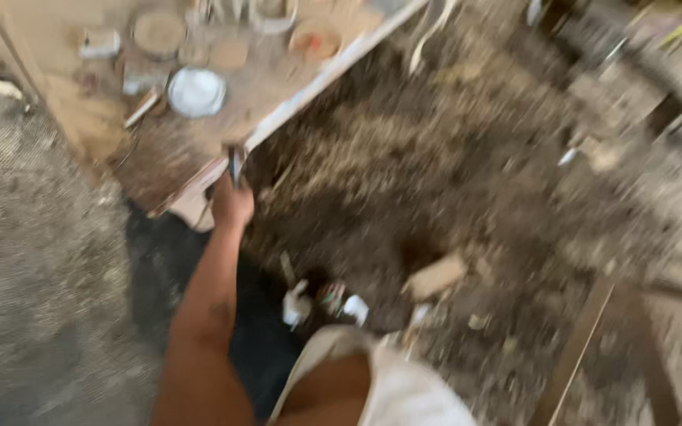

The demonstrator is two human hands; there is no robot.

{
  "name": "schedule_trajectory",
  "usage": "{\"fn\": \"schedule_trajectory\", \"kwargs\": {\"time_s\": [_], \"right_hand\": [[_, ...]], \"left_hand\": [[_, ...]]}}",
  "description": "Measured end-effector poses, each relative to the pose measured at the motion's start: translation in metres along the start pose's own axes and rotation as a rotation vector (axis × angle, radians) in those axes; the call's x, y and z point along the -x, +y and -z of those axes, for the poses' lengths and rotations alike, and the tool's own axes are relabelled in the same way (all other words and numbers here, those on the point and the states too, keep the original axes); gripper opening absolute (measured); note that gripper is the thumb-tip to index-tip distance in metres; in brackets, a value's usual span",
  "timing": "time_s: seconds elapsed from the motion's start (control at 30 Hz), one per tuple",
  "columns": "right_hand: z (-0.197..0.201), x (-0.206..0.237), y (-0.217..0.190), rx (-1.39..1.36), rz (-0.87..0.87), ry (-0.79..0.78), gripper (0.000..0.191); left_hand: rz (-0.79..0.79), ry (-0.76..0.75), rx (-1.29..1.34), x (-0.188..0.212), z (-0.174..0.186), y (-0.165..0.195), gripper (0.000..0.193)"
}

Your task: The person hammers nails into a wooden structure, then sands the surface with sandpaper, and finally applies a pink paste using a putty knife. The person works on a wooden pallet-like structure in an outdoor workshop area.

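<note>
Outstretched over a littered workshop floor [451, 181], one bare arm reached forward and its hand [233, 201] was curled shut around a small dark tool [235, 164], the fingers wrapped about the lower part while the upper end stood up above the fist; motion blur hid whether it was a chisel, a knife or a short bar, and whether left or right could not be settled beyond a likely left, since the arm entered from the lower left. No second hand was in view. That tool was held just at the near corner of a low wooden table [199, 142], beside its pale front edge, seemingly touching or very close to the board. It looked narrow, dark and straight, with a faint glint near the top, which suggested metal: probably stiff, fairly light for one hand, not fragile, and best gripped low on the shaft or handle, as the fist had it, away from any working end. On the table lay a round white lid or dish [196, 91], a shallow tan bowl [159, 33], a reddish-rimmed dish [315, 38] and small blurred oddments. Wood offcuts [436, 276] and scraps strewed the floor, and a pale cloth garment [404, 386] filled the bottom edge
</note>
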State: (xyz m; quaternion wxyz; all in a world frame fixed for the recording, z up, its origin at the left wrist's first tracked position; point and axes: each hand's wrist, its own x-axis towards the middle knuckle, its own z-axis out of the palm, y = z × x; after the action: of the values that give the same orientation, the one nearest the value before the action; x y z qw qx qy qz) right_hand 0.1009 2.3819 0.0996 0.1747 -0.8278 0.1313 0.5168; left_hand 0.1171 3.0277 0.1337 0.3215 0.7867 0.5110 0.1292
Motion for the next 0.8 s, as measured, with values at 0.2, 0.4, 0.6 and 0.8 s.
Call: {"fn": "schedule_trajectory", "kwargs": {"time_s": [0.2, 0.4, 0.6, 0.8], "right_hand": [[-0.003, -0.071, -0.104, -0.056, 0.183, 0.042, 0.042], [0.053, -0.133, -0.203, -0.028, 0.240, -0.012, 0.042], [0.190, -0.226, -0.328, 0.074, 0.088, -0.041, 0.042], [0.307, -0.255, -0.309, 0.133, 0.048, -0.013, 0.044]], "left_hand": [[-0.062, 0.075, -0.229, -0.162, 0.037, 0.021, 0.044], [-0.238, 0.216, -0.159, -0.252, -0.035, 0.043, 0.055], [-0.052, 0.197, -0.213, -0.311, -0.105, 0.100, 0.047], [-0.180, 0.389, -0.363, -0.322, -0.125, 0.136, 0.044]]}}
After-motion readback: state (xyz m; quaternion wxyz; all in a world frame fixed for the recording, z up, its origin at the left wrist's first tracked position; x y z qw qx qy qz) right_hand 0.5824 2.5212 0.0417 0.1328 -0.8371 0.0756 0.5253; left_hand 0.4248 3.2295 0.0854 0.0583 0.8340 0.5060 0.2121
